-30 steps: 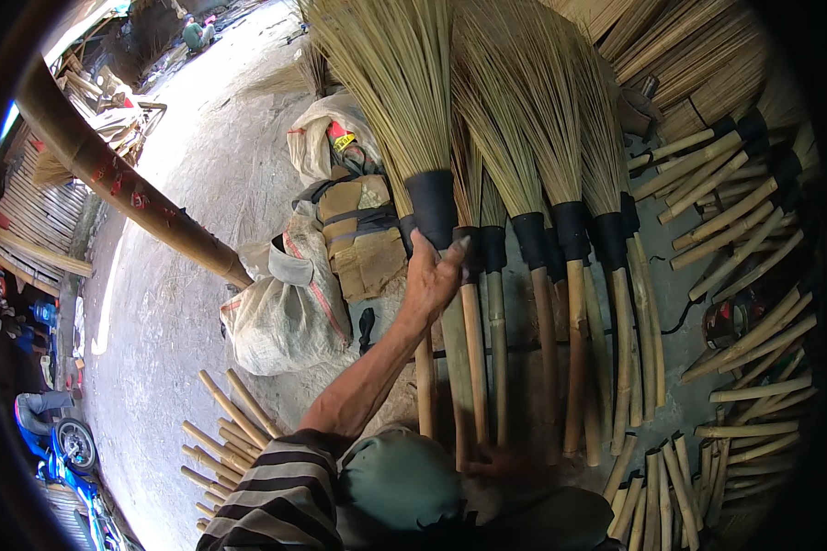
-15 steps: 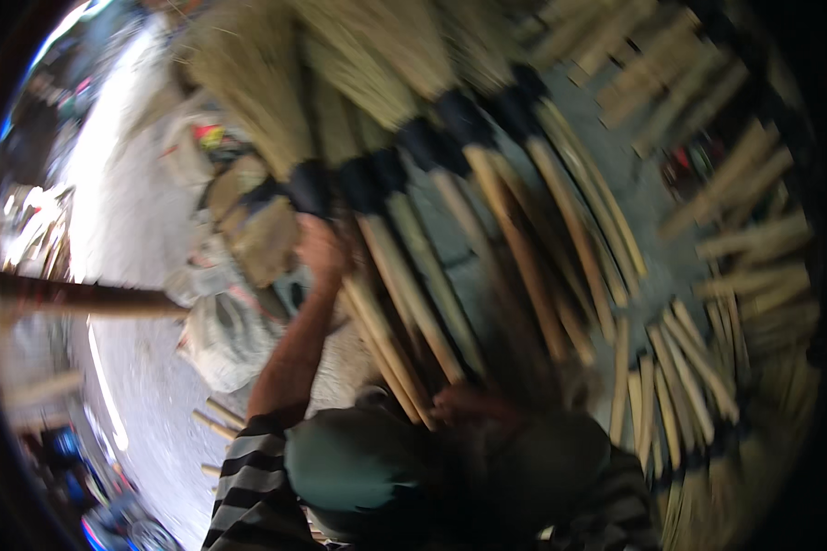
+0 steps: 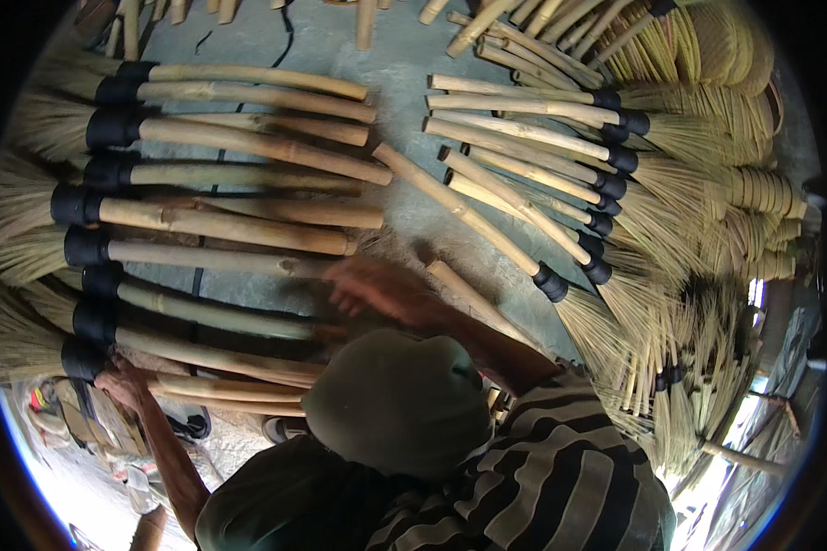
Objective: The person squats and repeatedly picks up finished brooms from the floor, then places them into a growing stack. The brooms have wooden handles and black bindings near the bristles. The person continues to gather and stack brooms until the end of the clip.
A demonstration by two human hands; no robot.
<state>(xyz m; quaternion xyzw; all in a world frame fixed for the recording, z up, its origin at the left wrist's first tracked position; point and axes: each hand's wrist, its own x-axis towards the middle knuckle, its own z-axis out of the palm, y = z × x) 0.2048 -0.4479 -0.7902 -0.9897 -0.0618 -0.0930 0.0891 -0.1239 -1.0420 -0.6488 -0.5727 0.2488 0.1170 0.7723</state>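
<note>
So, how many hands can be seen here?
2. Left hand on the lowest left broom, by its black binding; right hand, blurred, above the green hat.

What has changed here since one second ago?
The view swung round, so the brooms now run sideways. The right hand, blurred, has reached out over the handle ends. The left hand stays at a broom's black binding; the brooms lie in their row as before.

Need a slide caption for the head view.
Left hand grips a bamboo-handled broom at its black binding; right hand hovers over neighbouring handles.
</note>
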